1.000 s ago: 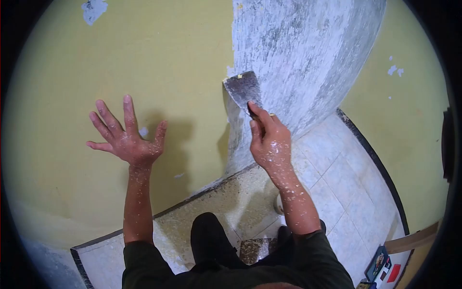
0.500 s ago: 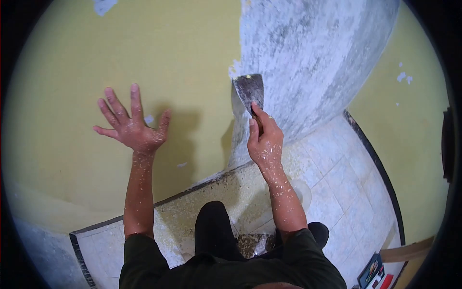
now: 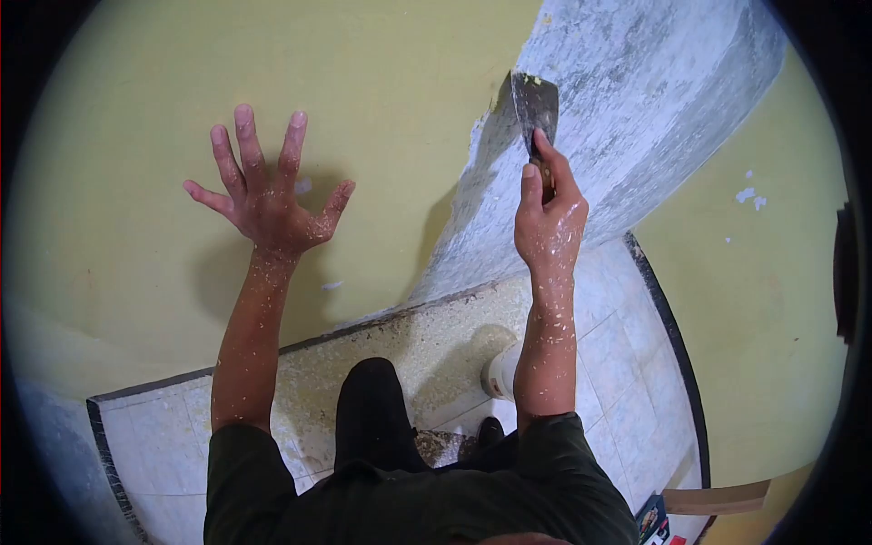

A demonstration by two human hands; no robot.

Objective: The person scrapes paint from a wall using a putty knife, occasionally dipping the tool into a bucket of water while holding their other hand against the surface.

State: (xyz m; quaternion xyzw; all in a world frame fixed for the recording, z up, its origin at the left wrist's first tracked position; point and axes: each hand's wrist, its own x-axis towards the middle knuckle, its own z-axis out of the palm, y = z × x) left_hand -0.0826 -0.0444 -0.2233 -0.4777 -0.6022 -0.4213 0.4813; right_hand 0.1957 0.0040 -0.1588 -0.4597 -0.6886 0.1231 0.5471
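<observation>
My right hand (image 3: 548, 222) grips the handle of a metal scraper (image 3: 536, 107), index finger stretched along it. The blade rests against the wall at the edge where yellow paint (image 3: 381, 118) meets a bare grey-white scraped strip (image 3: 636, 100). My left hand (image 3: 269, 195) is spread flat with fingers apart on the yellow painted wall, well to the left of the scraper. Both hands and forearms are speckled with white paint flakes.
Below the wall runs a dark skirting line (image 3: 381, 318) and a tiled floor (image 3: 627, 363) strewn with paint flakes. A white container (image 3: 498, 371) stands on the floor by my right arm. A small box (image 3: 649, 525) and a board (image 3: 718, 498) lie at the lower right.
My right hand has pushed the scraper upward and to the right along the paint edge. My left hand has shifted up the wall. The view has tilted.
</observation>
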